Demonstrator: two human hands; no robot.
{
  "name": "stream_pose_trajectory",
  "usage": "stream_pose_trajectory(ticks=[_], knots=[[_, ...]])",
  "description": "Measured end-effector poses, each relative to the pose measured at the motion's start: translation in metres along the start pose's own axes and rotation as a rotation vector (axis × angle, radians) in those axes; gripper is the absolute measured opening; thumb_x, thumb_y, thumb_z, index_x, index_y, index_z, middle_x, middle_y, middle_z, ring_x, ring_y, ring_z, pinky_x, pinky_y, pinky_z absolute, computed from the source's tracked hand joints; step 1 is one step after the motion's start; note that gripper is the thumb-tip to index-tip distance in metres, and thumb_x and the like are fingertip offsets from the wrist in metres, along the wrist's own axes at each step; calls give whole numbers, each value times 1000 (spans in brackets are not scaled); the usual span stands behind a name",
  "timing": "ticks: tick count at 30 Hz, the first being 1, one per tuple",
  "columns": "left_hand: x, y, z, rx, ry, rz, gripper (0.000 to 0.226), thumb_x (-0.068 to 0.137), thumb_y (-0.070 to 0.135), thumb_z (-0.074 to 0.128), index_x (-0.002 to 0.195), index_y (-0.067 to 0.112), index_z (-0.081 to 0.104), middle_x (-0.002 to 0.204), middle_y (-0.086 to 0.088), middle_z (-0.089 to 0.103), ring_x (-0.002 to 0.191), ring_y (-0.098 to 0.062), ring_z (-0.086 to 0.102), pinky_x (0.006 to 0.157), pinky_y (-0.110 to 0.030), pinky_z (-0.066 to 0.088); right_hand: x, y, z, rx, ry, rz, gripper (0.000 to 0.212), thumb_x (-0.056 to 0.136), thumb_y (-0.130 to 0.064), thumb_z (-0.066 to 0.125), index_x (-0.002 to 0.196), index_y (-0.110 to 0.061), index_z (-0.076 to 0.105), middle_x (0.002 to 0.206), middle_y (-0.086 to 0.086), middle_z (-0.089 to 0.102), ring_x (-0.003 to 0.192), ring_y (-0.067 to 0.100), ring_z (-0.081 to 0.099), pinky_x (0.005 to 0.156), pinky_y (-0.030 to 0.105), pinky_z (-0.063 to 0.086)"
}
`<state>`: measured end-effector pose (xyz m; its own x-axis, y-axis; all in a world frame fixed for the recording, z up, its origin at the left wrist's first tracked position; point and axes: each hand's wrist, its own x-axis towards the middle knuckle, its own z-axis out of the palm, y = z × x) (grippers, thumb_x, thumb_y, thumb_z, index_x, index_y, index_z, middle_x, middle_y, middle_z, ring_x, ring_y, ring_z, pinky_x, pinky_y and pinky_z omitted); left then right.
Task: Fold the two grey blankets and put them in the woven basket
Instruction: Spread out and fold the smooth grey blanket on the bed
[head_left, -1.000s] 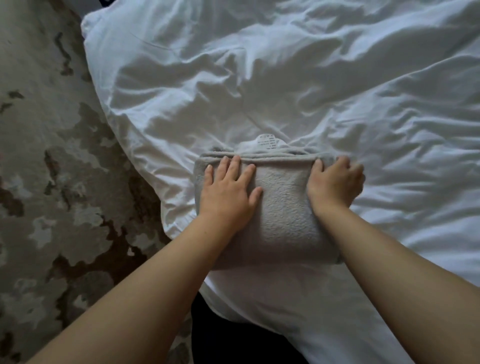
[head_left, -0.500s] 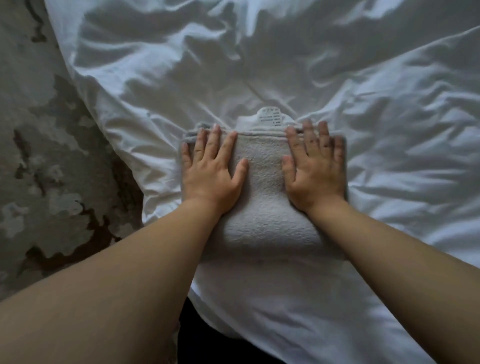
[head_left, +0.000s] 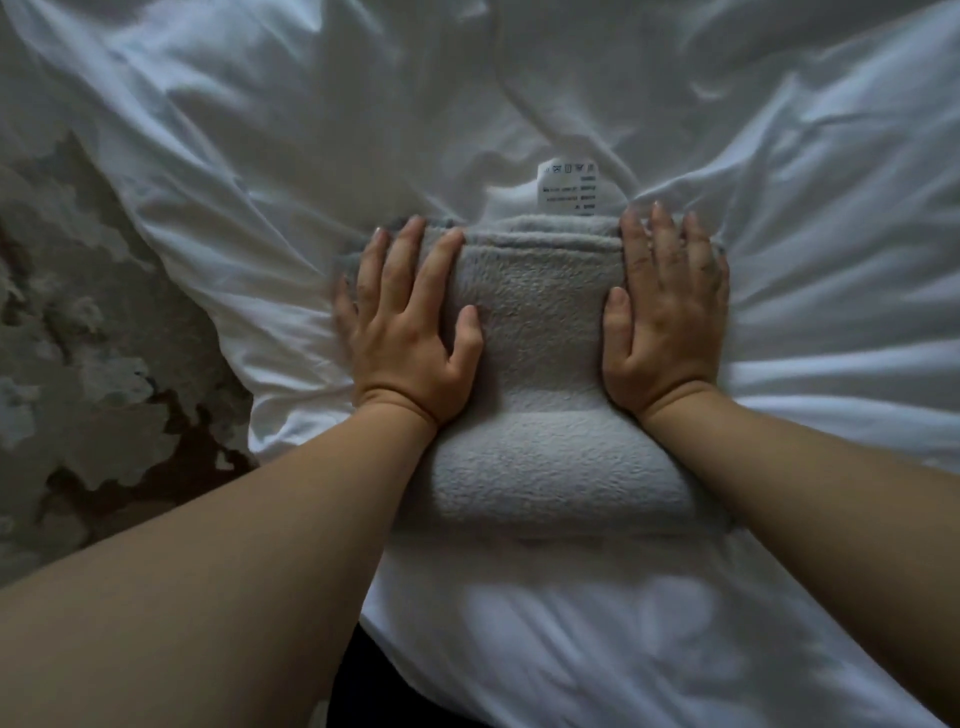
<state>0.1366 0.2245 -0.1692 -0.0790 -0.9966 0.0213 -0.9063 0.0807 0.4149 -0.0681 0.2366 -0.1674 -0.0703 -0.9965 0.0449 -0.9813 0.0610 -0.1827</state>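
a bed (head_left: 519, 93) covered in rumpled white bedding fills most of the view, its creases running outward from the middle, where weight presses it down. off the bed's left edge lies a carpet (head_left: 78, 338) with a blotchy pattern of pale grey, beige and dark brown. the light is dim and greyish.

the grey blanket (head_left: 540, 322) lies on the bedding close to the bed's near edge, about in the middle of the view. it is folded into a thick, compact rectangle. layered edges show along its far side and a rounded fold faces the person. its surface is fleecy. a white care label (head_left: 567, 189) with small symbols and lines of print sticks out past the blanket's far edge onto the bedding; the print is too small to read.

two bare forearms come in from the lower corners. the left hand (head_left: 410, 332) lies palm down on the left part of the blanket, its fingers (head_left: 400, 260) straight and slightly spread, tips at the far edge, thumb angled in toward the middle. the right hand (head_left: 670, 322) lies palm down on the right part, fingers (head_left: 660, 234) straight and close together, tips at the far edge, thumb alongside. neither hand grasps anything: both are flat and released, pressing down. the blanket dips under them, and the near fold bulges up.
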Motion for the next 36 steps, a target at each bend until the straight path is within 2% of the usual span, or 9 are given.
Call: stream_pose_trajectory(ticks=[9,13,19,23,26,29,31,34,36], knots=[[6,-17,41,36,97,60,58,81,46,33,133,24,43,140,-12,49,132,-29,34,104,-56,31,8,12,42,-27,98,-50,64,88,-41,30,144,-13,42,146,16,44,134,33,32,113,53,22],[7,-14,35,20,103,66,59,82,45,33,131,17,52,139,-14,51,131,-31,38,101,-59,33,9,11,40,-25,115,-55,64,88,-41,30,142,-11,45,144,16,45,133,37,37,112,53,24],[3,-6,21,1,75,16,62,80,46,36,131,19,56,140,-9,50,132,-32,41,106,-53,31,7,10,34,-35,149,-52,61,89,-39,30,141,-11,46,142,15,48,132,38,41,111,51,27],[4,6,-14,8,-42,-48,61,83,49,34,140,31,44,150,1,37,143,-21,24,115,-46,16,6,2,20,-64,109,6,61,90,-40,27,143,-15,44,144,12,47,133,36,40,112,46,25],[-8,25,-49,40,-94,-37,61,89,44,44,148,34,28,159,0,17,147,-20,7,117,-51,0,3,-4,-3,-105,17,77,64,89,-42,22,146,-17,38,149,11,41,136,34,35,113,45,21],[-49,58,-74,78,-38,73,60,85,43,45,143,28,41,157,-7,26,146,-29,15,113,-55,-3,-2,-16,-22,-147,-99,138,60,94,-38,26,151,-19,28,155,10,30,142,32,25,116,50,10],[-74,72,-78,138,-125,123,60,86,47,43,143,28,41,157,-7,27,147,-29,12,113,-55,-7,-3,-27,-36,-199,-156,152,59,98,-36,27,153,-18,19,159,11,19,146,32,12,118,52,-1],[-87,66,-73,200,-256,57,63,90,51,36,149,31,25,161,-2,9,148,-24,-4,113,-53,-13,-18,-45,-64,-179,-93,150,61,97,-37,28,153,-16,18,160,18,8,148,35,5,117,51,-5],[-86,62,-71,180,-245,52,64,89,52,37,148,32,26,161,-2,11,148,-24,-2,113,-54,-11,-44,-56,-78,-106,-5,34,63,93,-40,30,150,-14,29,157,22,20,146,38,16,117,52,2]])
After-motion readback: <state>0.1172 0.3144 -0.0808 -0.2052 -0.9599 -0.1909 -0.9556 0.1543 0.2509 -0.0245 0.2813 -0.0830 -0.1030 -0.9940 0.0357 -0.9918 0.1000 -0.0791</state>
